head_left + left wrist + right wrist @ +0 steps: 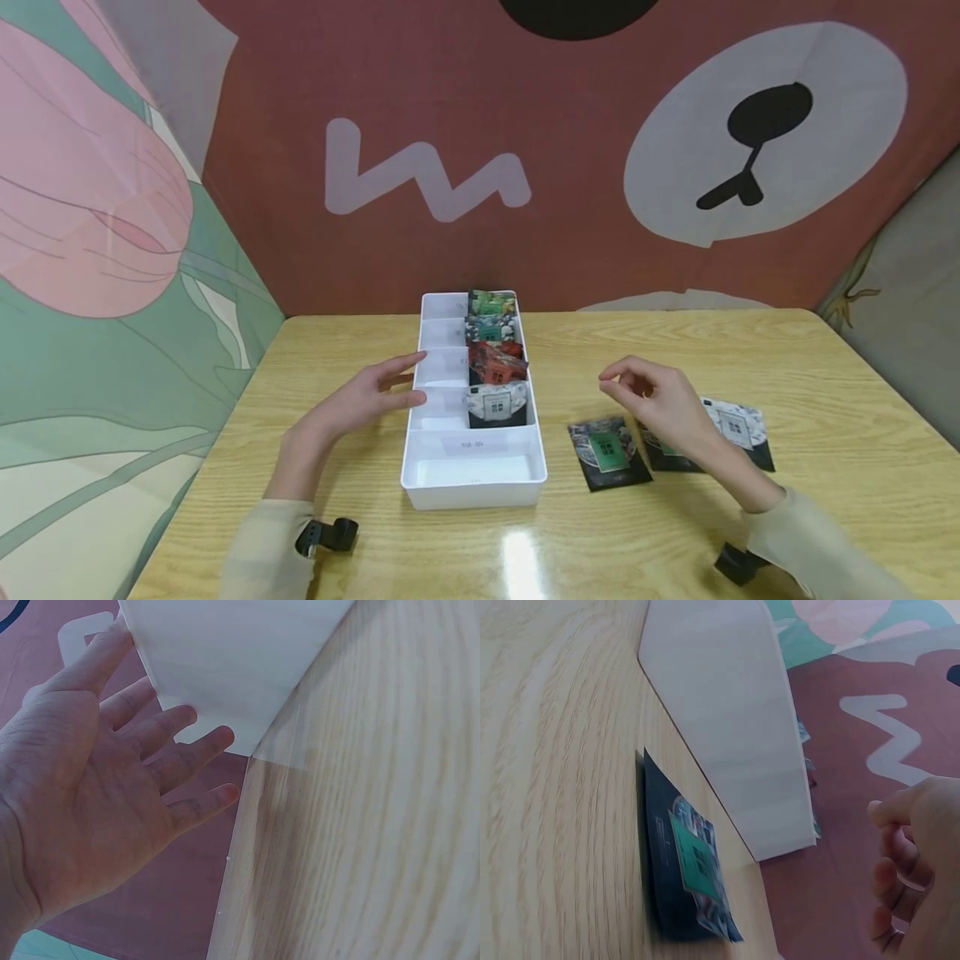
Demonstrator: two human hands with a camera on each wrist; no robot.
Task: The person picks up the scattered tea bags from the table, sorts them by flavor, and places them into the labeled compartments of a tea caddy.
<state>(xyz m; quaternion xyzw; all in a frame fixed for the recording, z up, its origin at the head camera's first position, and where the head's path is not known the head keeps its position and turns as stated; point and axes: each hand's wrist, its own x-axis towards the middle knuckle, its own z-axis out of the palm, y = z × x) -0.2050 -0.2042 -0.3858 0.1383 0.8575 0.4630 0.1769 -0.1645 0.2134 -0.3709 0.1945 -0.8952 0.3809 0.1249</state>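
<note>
On the table (375,550), head view: okay, long white divided tray (474,497), picture packets (497,405) standing in four slots, I'd guess to keep designs sorted.
Loose packets: green-labelled packet (611,454) lies flat just right of the tray; other packets (737,428) are partly hidden behind the right hand (667,404), handy for that side.
Left hand (356,400): fingers spread at the tray's left rim, gripping nothing; probably there to steady it.
Right hand: up above the loose packets, fingers curled in, nothing in them that I can see.
Left wrist view: fingertips by the tray's wall, touching or just beside, can't tell.
Right wrist view: green-labelled packet near the tray, curled fingers well apart from it.
</note>
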